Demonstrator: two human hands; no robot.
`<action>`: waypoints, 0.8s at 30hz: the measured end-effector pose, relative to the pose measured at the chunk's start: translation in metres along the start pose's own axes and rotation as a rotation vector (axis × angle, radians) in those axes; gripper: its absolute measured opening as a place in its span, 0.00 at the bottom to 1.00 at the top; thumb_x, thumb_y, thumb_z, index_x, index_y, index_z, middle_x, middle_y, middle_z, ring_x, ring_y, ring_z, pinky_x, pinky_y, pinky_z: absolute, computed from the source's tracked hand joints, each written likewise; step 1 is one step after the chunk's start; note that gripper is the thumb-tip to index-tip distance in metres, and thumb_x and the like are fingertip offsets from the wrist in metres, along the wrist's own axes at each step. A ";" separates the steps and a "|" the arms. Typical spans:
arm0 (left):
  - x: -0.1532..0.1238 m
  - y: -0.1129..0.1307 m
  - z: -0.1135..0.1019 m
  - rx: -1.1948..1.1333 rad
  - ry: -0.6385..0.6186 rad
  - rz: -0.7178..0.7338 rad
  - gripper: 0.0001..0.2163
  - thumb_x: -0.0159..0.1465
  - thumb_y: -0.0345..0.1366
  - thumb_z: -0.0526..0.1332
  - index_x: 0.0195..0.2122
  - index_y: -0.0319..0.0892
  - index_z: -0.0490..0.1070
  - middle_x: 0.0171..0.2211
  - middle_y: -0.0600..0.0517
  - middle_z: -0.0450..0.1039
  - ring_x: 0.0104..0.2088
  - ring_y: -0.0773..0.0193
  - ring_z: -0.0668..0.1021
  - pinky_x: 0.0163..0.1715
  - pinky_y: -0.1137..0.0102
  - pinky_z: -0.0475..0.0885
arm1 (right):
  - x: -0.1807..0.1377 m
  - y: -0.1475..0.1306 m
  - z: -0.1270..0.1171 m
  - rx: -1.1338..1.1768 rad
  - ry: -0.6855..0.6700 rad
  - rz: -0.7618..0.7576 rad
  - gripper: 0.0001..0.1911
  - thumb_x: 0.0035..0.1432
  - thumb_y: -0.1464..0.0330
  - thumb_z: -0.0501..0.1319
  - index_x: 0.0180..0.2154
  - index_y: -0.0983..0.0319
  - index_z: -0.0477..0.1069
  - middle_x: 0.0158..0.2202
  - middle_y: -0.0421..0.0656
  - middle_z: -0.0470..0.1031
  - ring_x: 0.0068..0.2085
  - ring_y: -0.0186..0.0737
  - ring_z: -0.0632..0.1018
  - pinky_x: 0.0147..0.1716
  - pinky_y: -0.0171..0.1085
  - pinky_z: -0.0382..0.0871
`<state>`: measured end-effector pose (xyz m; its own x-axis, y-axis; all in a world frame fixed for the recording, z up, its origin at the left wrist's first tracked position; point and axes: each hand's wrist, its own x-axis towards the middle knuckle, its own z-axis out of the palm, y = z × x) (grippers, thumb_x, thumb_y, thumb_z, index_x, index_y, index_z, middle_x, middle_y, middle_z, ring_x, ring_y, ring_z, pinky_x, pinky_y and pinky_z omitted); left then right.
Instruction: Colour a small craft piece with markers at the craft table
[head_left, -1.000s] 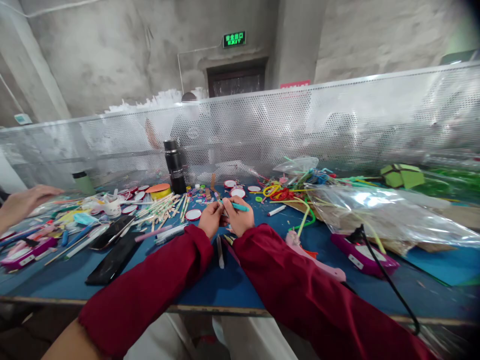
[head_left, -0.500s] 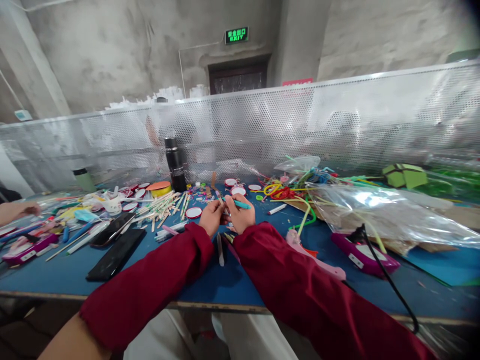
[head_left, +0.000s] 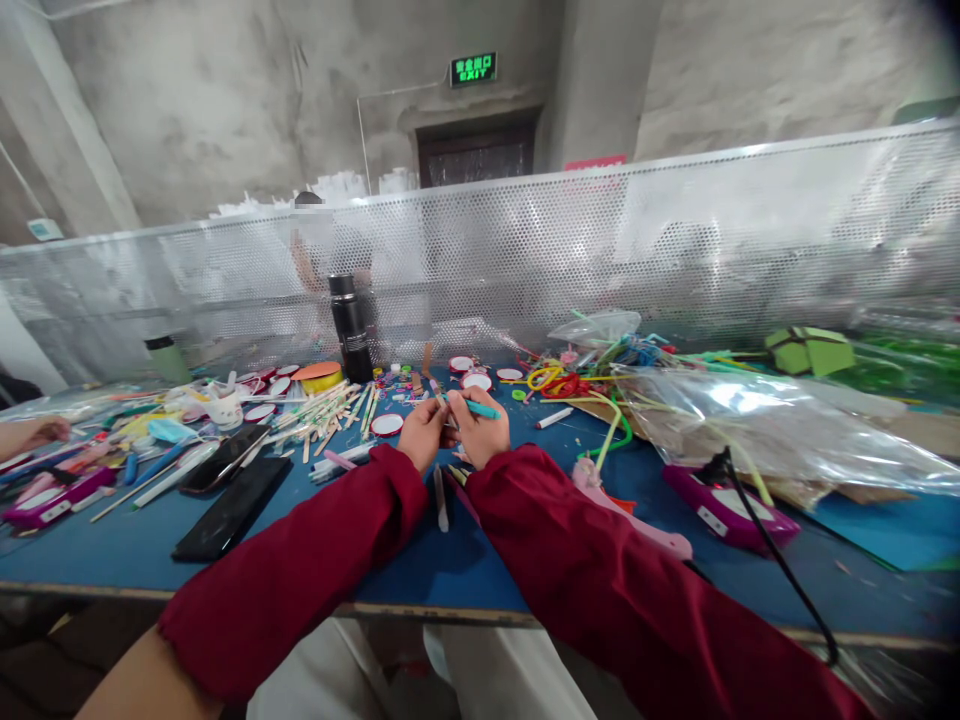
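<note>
Close together over the middle of the blue table point(head_left: 442, 580), my two hands are both closed. My right hand point(head_left: 484, 432) grips a teal marker point(head_left: 484, 410) like a pen, its tip hidden by the fingers. My left hand point(head_left: 422, 434) pinches a thin stick point(head_left: 435, 387) whose upper end looks pinkish-purple; its lower part is hidden. Between my forearms lies a pale flat stick point(head_left: 441, 505), with a few more colored sticks point(head_left: 463, 486) partly under my right sleeve. Left of my hands are several capped markers point(head_left: 341, 460) and a red-rimmed white disc point(head_left: 387, 426).
Loose craft sticks point(head_left: 322, 420), a black phone point(head_left: 232, 508) and a black bottle point(head_left: 351, 330) stand or lie leftward. To the right are a purple device point(head_left: 727, 510) with a cable, pipe cleaners point(head_left: 562, 382) and clear plastic point(head_left: 750, 410). Another person's hand point(head_left: 37, 434) is far left.
My hands have barely moved and keep the same hold on the marker and the stick. At the far left, the other person's hand has shifted slightly.
</note>
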<state>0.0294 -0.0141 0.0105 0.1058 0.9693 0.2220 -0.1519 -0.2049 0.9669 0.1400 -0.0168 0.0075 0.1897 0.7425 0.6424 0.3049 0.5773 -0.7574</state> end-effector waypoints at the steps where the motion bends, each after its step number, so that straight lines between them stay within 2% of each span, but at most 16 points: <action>1: 0.000 -0.001 0.000 0.002 -0.002 0.004 0.09 0.62 0.41 0.62 0.36 0.41 0.67 0.24 0.56 0.70 0.18 0.71 0.72 0.19 0.76 0.68 | 0.000 0.000 0.000 -0.002 0.002 0.006 0.20 0.61 0.49 0.56 0.31 0.58 0.72 0.23 0.36 0.69 0.25 0.33 0.68 0.25 0.32 0.60; 6: 0.001 -0.002 -0.002 0.010 -0.010 0.012 0.10 0.62 0.42 0.63 0.34 0.41 0.66 0.22 0.57 0.68 0.18 0.71 0.72 0.19 0.76 0.68 | 0.000 0.001 0.000 -0.024 -0.008 -0.026 0.20 0.61 0.49 0.57 0.30 0.58 0.72 0.24 0.36 0.71 0.27 0.33 0.69 0.27 0.32 0.61; 12: 0.000 0.000 0.000 0.006 -0.007 -0.004 0.10 0.62 0.42 0.63 0.38 0.41 0.68 0.23 0.56 0.70 0.18 0.71 0.72 0.20 0.75 0.68 | 0.001 0.001 0.000 -0.031 0.000 -0.026 0.20 0.61 0.49 0.56 0.30 0.58 0.72 0.23 0.36 0.70 0.27 0.33 0.69 0.28 0.33 0.62; 17: 0.001 0.000 -0.001 0.019 -0.003 -0.006 0.08 0.63 0.40 0.62 0.35 0.41 0.66 0.22 0.57 0.68 0.17 0.71 0.72 0.19 0.75 0.68 | 0.001 0.001 0.001 -0.030 -0.007 -0.027 0.21 0.60 0.48 0.56 0.30 0.57 0.72 0.23 0.37 0.70 0.28 0.34 0.70 0.28 0.33 0.62; 24: 0.000 0.000 0.000 0.009 0.000 -0.005 0.09 0.62 0.40 0.62 0.35 0.41 0.66 0.22 0.57 0.69 0.17 0.71 0.72 0.19 0.76 0.68 | 0.001 0.000 0.000 -0.041 -0.013 -0.033 0.20 0.61 0.49 0.56 0.30 0.57 0.71 0.23 0.36 0.70 0.28 0.34 0.70 0.29 0.33 0.62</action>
<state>0.0290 -0.0141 0.0103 0.1064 0.9703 0.2173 -0.1427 -0.2014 0.9691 0.1405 -0.0162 0.0081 0.1673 0.7277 0.6652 0.3485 0.5875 -0.7304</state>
